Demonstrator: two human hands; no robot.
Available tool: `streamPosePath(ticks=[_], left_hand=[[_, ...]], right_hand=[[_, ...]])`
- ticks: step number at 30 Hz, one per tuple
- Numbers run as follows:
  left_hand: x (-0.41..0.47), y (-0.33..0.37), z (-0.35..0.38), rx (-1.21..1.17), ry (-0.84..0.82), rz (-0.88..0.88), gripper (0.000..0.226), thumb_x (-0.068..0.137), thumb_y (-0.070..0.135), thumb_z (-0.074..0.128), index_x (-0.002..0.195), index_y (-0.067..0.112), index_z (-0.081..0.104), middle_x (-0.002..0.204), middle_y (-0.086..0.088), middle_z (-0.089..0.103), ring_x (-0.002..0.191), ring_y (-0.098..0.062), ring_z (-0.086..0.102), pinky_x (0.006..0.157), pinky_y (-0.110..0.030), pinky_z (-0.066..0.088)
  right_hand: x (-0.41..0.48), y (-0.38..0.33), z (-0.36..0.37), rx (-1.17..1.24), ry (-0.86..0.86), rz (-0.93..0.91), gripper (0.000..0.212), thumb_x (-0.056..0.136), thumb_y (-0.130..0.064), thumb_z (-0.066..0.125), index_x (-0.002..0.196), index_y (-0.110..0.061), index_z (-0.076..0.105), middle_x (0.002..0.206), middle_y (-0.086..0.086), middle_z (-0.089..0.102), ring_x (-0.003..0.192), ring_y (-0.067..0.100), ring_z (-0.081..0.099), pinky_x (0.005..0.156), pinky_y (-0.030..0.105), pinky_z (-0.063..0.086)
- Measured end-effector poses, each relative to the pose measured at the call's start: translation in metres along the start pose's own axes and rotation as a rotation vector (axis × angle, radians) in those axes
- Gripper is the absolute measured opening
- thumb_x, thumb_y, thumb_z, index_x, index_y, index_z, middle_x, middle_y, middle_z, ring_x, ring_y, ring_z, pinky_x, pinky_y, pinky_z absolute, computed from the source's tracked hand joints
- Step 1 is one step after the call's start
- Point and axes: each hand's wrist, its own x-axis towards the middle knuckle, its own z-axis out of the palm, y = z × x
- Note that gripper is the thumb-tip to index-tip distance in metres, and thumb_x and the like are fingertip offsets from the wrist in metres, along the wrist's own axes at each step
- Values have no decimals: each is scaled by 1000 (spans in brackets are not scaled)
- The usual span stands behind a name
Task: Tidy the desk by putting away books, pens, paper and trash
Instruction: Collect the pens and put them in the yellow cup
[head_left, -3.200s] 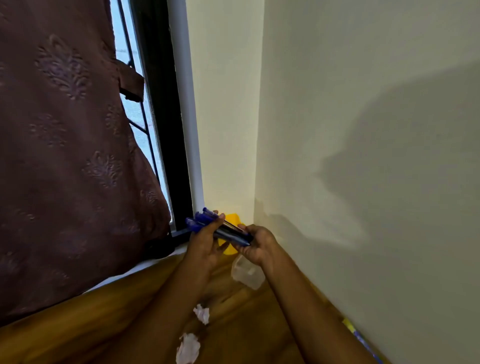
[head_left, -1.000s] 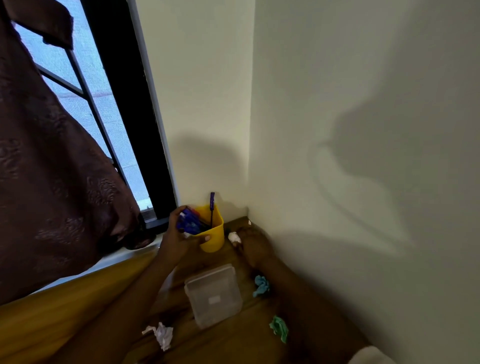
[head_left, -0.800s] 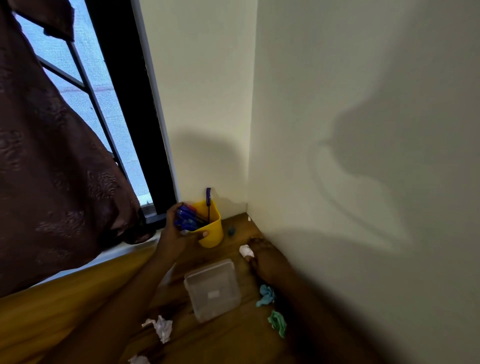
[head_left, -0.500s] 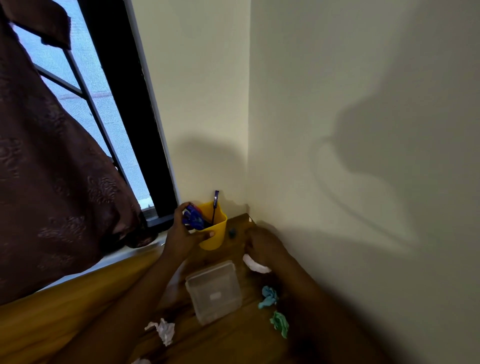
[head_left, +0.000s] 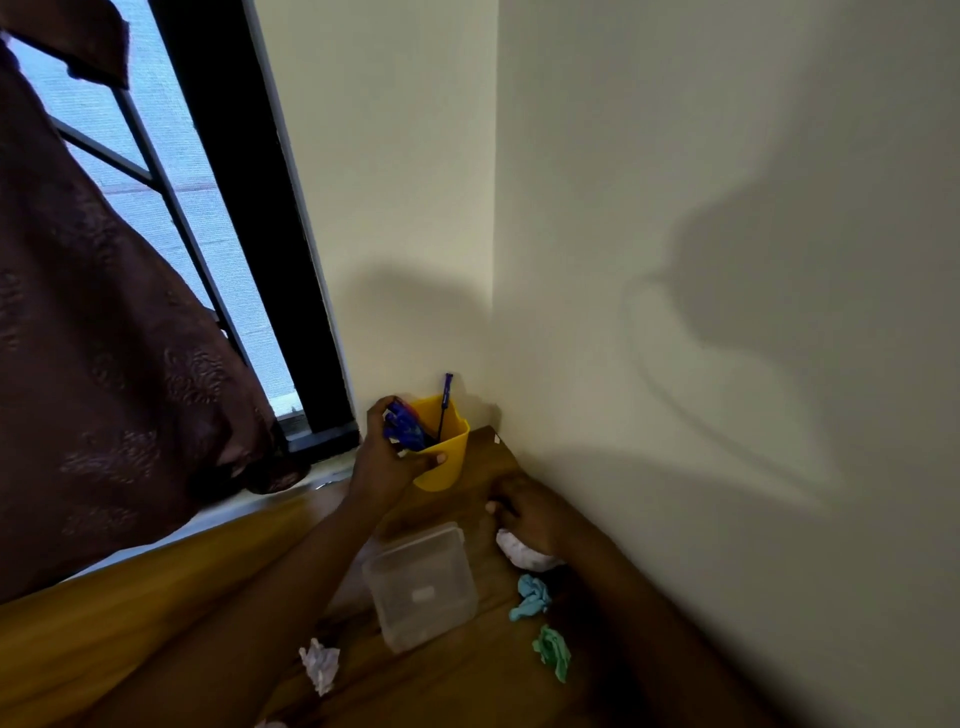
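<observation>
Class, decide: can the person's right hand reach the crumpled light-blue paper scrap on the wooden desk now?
Probably yes: the crumpled light-blue paper scrap lies uncovered beside the right hand, though that hand seems to hold a white paper wad.

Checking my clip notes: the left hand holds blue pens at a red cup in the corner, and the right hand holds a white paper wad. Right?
Not quite: in the head view the cup is yellow, not red. The left hand does hold blue pens at it in the corner, and the right hand holds a white paper wad.
</observation>
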Motion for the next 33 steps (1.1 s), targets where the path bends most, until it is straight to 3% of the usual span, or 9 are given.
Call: streamPosePath(ticks=[2,4,7,11,17,21,25,28,33], left_hand=[[3,5,13,22,-2,-14,104,56,13,90,139,20,27,127,-6,54,103,-22,62,80,-33,55],[5,12,25,18,7,-49,103,57,15,90,139,20,26,128,-6,54,100,-19,60,81,-32,54],[6,21,42,-9,51,-90,102,58,14,89,138,18,25,126,-9,54,97,-18,57,82,-31,51],[11,29,57,3,60,-212,105,60,22,89,139,15,20,130,-13,54,109,-29,58,90,-40,50],[25,34,65,163,-93,-372,92,63,33,87,133,6,35,133,-12,53,117,-31,53,92,-38,48],[23,39,68,218,-121,-378,91,68,34,83,137,5,32,137,-13,49,121,-32,51,95,-38,46],[22,48,67,257,-263,-377,98,72,25,81,144,3,19,144,-15,39,129,-32,43,105,-42,40],[24,57,64,243,-353,-397,90,76,15,78,145,3,20,146,-13,36,130,-32,41,104,-41,41],[17,70,47,376,-473,-467,87,84,27,70,147,1,15,148,-14,32,132,-32,38,104,-37,39]], right_hand=[[-7,5,2,-78,-14,-58,48,86,-36,48,126,-11,54,134,7,52,121,25,50,106,32,37],[-13,6,4,-68,-9,-68,54,85,-44,45,129,-13,51,137,6,49,123,24,48,105,29,37],[-16,10,8,-61,39,-65,57,85,-46,39,128,-11,52,137,9,47,123,24,47,104,27,37],[-16,12,12,-46,55,-54,63,82,-53,36,125,-10,53,134,10,49,122,24,47,103,27,37],[-21,8,5,-61,19,-39,47,92,-38,47,128,-9,50,134,10,49,123,24,46,105,28,34],[-30,6,0,-119,13,-48,55,91,-39,46,136,-9,43,141,11,43,130,25,41,109,27,29],[-45,2,-9,-164,109,-14,61,88,-33,51,142,-11,33,143,7,40,129,21,40,107,20,24],[-62,-6,-18,-87,121,-6,67,88,-40,39,147,-12,25,148,5,36,134,18,37,109,20,23],[-90,-7,-26,-21,215,112,48,96,-24,48,141,-9,38,145,5,42,132,19,42,108,21,26]])
